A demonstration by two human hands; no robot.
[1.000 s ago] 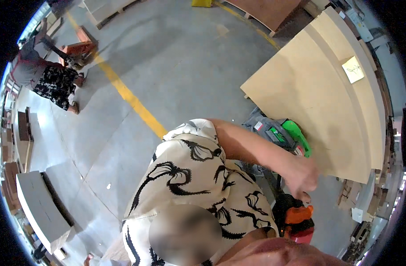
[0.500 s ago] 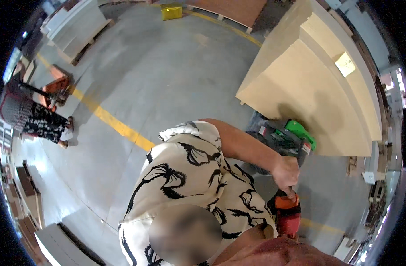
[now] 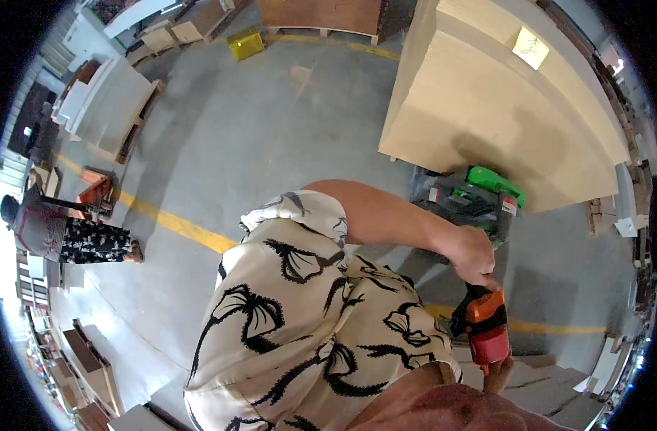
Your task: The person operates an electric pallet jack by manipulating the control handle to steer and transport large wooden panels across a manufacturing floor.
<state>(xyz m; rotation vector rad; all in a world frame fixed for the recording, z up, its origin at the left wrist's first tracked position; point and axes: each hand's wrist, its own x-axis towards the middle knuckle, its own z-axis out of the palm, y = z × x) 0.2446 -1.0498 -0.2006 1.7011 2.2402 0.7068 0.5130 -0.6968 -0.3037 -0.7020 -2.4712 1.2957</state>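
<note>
My left hand reaches across from the patterned sleeve and is closed on the upper end of a red-and-orange handle with black parts. At the lower end of that handle, my right hand is closed around it, partly hidden behind my upper arm. Just beyond my left forearm stands a grey-black and green pallet truck, close against a tall stack of pale boards. My forearm hides whatever lies between the handle and the truck. A yellow paper note is on the stack.
At the left, a person stands by an orange pallet jack. A yellow line crosses the grey floor. A yellow crate, a pallet of white boards and a brown board stack stand farther off.
My view has turned, so the surroundings sit differently. Both the handle and my left hand now appear slightly farther right. My right hand, hidden before, shows at the handle's lower end.
</note>
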